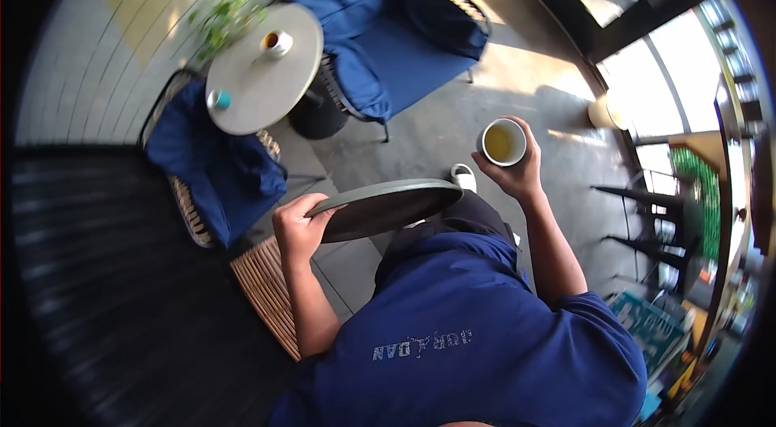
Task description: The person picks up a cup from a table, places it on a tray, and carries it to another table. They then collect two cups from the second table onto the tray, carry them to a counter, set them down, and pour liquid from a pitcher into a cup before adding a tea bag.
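Observation:
My left hand (303, 225) grips the near edge of a round dark tray (388, 213), which is tilted so that its rim and one dark face show. In my right hand (521, 172) is a white cup (503, 142), held upright with yellowish liquid inside. The fingers wrap round the cup's right side, with the thumb on its left. Tray and cup are apart from each other. Ahead on the left, a round table (283, 87) bears a white cup with dark amber contents (276, 44) and a small teal-and-white cup (218, 99).
A blue-cushioned sofa (412, 55) stands behind the table, and a blue-cushioned chair (214, 160) is on its left. A leafy plant (226, 23) is beside the table. Dark chairs (655, 225) stand at the right, near a cream pot (606, 112) by the windows.

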`<move>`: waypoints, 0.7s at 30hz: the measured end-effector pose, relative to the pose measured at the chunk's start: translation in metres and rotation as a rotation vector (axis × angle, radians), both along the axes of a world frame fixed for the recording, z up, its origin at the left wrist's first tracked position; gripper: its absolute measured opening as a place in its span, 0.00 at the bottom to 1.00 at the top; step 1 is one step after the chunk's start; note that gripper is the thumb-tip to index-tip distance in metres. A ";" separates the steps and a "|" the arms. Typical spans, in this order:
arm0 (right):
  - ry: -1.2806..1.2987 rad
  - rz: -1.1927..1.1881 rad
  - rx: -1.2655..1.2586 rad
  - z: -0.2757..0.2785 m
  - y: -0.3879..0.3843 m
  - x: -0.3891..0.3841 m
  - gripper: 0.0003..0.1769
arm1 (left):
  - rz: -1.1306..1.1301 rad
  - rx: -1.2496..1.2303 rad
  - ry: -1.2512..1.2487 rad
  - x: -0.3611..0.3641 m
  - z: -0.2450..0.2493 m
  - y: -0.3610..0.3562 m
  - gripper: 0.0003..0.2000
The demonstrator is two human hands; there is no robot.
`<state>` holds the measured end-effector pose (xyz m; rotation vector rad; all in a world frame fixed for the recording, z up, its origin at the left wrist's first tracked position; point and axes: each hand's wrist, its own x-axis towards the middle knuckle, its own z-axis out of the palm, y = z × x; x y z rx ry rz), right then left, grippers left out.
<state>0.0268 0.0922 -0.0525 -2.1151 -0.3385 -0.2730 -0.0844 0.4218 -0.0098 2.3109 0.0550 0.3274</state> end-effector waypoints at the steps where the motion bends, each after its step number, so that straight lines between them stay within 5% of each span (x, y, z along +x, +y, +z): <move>1: 0.033 -0.093 0.034 -0.002 -0.025 -0.010 0.33 | -0.056 0.002 -0.006 0.014 0.001 -0.019 0.10; 10: 0.003 -0.566 0.200 -0.009 -0.244 -0.086 0.33 | -0.579 0.020 -0.068 0.123 -0.001 -0.236 0.09; 21: -0.008 -0.782 0.231 0.004 -0.480 -0.091 0.33 | -0.758 -0.107 0.010 0.181 0.009 -0.480 0.08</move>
